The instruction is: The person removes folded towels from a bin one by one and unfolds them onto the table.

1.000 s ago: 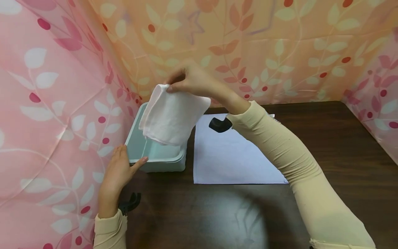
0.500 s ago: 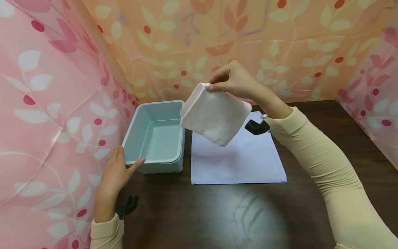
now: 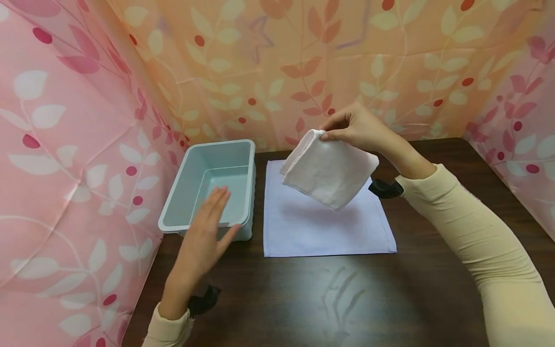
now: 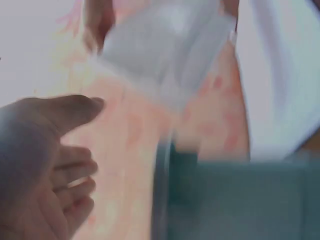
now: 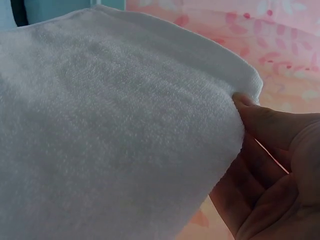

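Observation:
A folded white towel (image 3: 331,171) hangs from my right hand (image 3: 362,127), which pinches its top edge between thumb and fingers. It is held above a pale lavender cloth (image 3: 299,231) spread flat on the table. In the right wrist view the towel (image 5: 120,120) shows a fuzzy terry surface, with the thumb pressed on its edge. My left hand (image 3: 201,243) is in the air by the near rim of a light blue-green plastic tub (image 3: 250,193), its fingers extended and holding nothing. The left wrist view is blurred, but that hand (image 4: 45,160) shows apart from the tub (image 4: 250,205).
The tub's inside shows a bare bottom. A dark wood-grain table (image 3: 277,299) lies beneath everything. Patterned curtains (image 3: 338,62) rise behind it and at both sides, the left one (image 3: 86,168) close to the tub.
My right hand has carried the towel rightward from over the tub to over the lavender cloth. My left hand has let go of the tub's near-left corner and moved right.

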Demonstrator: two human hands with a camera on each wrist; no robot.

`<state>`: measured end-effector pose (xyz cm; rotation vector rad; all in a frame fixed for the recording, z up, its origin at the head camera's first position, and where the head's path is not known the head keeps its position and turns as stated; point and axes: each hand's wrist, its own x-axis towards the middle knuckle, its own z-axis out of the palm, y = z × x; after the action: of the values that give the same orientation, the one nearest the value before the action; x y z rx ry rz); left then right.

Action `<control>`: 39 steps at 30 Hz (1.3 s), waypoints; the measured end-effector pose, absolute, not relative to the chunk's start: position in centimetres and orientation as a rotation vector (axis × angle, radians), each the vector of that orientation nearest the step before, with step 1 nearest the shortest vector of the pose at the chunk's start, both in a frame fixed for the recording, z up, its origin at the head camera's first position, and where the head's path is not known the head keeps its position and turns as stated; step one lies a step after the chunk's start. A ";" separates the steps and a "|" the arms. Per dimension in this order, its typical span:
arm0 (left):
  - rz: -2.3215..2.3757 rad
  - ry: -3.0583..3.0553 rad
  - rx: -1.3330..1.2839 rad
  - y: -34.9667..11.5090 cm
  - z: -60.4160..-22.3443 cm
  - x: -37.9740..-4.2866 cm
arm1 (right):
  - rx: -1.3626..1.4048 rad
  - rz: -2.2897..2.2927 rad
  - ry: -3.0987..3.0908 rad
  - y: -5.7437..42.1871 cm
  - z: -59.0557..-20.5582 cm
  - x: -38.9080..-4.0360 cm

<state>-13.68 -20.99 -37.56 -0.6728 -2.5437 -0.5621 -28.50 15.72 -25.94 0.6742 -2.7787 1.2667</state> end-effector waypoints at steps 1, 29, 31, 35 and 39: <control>-0.567 -2.529 -0.752 -20.0 -37.8 -13.6 | 0.668 1.257 -2.783 16.0 -26.2 -28.5; -0.512 -3.094 -1.206 -13.7 -47.5 -16.4 | 0.892 1.118 -3.033 21.8 -28.1 -21.7; -0.513 -3.096 -1.203 -13.7 -47.5 -16.4 | 0.942 1.151 -3.070 21.8 -28.4 -21.7; -0.530 -3.100 -1.195 -13.8 -47.5 -16.5 | 1.017 1.196 -3.149 21.6 -30.4 -22.9; -0.534 -3.104 -1.199 -13.6 -47.6 -16.5 | 1.039 1.110 -3.212 21.7 -33.2 -25.3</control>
<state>-16.49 -13.63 -47.57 -1.1993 -3.1037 -0.5341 -25.33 21.72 -33.16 1.0391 -3.2116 1.1103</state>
